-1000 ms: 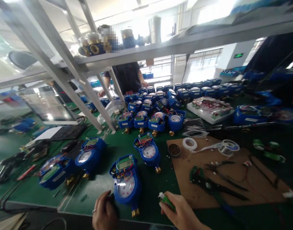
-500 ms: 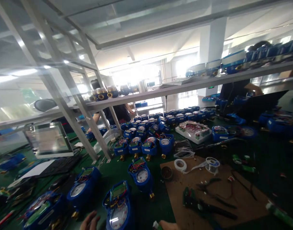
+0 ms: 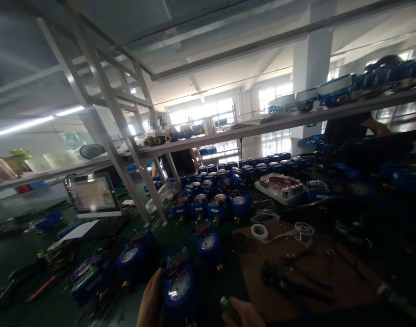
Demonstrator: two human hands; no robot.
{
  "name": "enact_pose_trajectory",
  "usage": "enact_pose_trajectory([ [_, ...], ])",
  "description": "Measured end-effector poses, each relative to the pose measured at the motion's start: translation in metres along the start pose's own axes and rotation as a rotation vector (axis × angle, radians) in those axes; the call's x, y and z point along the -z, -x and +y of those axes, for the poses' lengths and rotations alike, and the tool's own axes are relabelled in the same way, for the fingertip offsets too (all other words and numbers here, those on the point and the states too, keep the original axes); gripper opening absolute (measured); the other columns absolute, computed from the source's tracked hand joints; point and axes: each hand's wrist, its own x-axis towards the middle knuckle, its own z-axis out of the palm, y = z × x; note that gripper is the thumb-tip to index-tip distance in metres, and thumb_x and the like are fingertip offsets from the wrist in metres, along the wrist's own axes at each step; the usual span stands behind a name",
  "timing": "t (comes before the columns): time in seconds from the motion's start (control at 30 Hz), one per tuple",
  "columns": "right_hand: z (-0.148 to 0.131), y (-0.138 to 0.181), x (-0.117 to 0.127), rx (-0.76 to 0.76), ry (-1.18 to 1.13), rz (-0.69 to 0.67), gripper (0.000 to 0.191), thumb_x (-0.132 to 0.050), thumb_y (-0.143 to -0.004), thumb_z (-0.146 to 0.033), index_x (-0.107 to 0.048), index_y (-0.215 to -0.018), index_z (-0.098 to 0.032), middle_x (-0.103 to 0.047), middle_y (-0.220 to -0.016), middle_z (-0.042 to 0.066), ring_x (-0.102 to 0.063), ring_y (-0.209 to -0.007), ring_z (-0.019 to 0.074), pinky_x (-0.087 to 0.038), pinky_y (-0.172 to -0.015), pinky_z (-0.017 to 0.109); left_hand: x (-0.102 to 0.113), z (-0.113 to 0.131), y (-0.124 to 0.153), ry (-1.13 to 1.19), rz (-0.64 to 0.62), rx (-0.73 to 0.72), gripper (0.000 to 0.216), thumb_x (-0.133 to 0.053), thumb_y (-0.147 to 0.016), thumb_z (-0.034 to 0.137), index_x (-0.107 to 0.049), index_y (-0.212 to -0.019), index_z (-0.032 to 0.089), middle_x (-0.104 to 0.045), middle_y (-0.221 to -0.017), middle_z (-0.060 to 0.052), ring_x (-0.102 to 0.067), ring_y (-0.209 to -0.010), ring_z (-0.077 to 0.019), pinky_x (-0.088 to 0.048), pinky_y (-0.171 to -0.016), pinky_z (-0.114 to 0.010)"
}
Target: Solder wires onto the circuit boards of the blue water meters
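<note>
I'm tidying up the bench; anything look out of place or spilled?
Mildly: a white strip lies loose, not wound up, between the tape roll and wire spool on the brown board. No spill shows, though it's dim.

Front meter [image 3: 183, 306]: housing in smooth blue plastic, dial cover [image 3: 178, 286] clear and glossy; the meter behind [image 3: 208, 250] ends in a shiny brass-coloured metal fitting [image 3: 220, 268]. Brown board [image 3: 252, 277] matt, cardboard or wood, indeterminable; wire spool [image 3: 303, 232] bright, metallic. Bench [image 3: 211, 284] smooth, dull green; shelf frame [image 3: 194, 142] smooth pale metal; sheet [image 3: 79, 230] matt white paper.
</note>
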Motion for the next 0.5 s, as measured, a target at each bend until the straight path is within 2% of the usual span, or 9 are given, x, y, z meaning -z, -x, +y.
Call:
enact_pose_trajectory([
  [0.1, -0.003, 0.007, 0.003, 0.056, -0.061, 0.028, 0.013, -0.051, -0.086, -0.023, -0.05, -0.074, -0.018, -0.068, -0.078, 0.004, -0.062, -0.072, 0.0158, -0.039, -0.065, 0.023, 0.011, -0.005, 0.005, -0.153, 0.013, -0.039, 0.03, -0.069, -0.053, 0.025, -0.066, -0.081, 0.017, -0.069, -0.097, -0.01, -0.062, -0.108, -0.0381, -0.045, -0.099, -0.055],
  [0.17, -0.005, 0.012, 0.005, 0.062, -0.095, 0.06, 0.015, -0.05, -0.088, -0.025, -0.053, -0.076, -0.017, -0.068, -0.077, 0.003, -0.062, -0.072, 0.0152, -0.04, -0.066, 0.023, 0.015, -0.008, 0.015, -0.203, 0.082, -0.084, 0.034, -0.067, -0.047, 0.018, -0.063, -0.08, 0.016, -0.066, -0.101, -0.011, -0.055, -0.118, -0.0409, -0.039, -0.106, -0.057],
  [0.3, -0.008, 0.017, 0.01, 0.092, -0.119, 0.085, 0.017, -0.05, -0.09, -0.027, -0.056, -0.078, -0.016, -0.069, -0.078, 0.003, -0.063, -0.072, 0.0144, -0.041, -0.068, 0.022, 0.012, -0.007, 0.046, -0.241, 0.204, -0.124, 0.037, -0.066, -0.048, 0.016, -0.06, -0.085, 0.016, -0.063, -0.101, -0.01, -0.049, -0.125, -0.0424, -0.033, -0.108, -0.062],
  [0.4, -0.007, 0.018, 0.013, 0.114, -0.136, 0.073, 0.018, -0.051, -0.091, -0.028, -0.055, -0.079, -0.016, -0.068, -0.079, 0.003, -0.063, -0.074, 0.0147, -0.041, -0.069, 0.023, 0.005, -0.002, 0.062, -0.04, 0.204, 0.032, 0.029, -0.07, -0.059, 0.02, -0.061, -0.086, 0.018, -0.063, -0.094, -0.006, -0.057, -0.116, -0.0341, -0.041, -0.105, -0.056],
  [0.5, -0.007, 0.018, 0.014, 0.122, -0.144, 0.072, 0.019, -0.05, -0.092, -0.029, -0.055, -0.078, -0.017, -0.068, -0.079, 0.003, -0.063, -0.075, 0.0154, -0.041, -0.07, 0.023, -0.004, 0.002, 0.071, 0.125, 0.209, 0.2, 0.017, -0.064, -0.076, 0.031, -0.06, -0.087, 0.018, -0.063, -0.088, -0.006, -0.065, -0.096, -0.0253, -0.054, -0.092, -0.049],
])
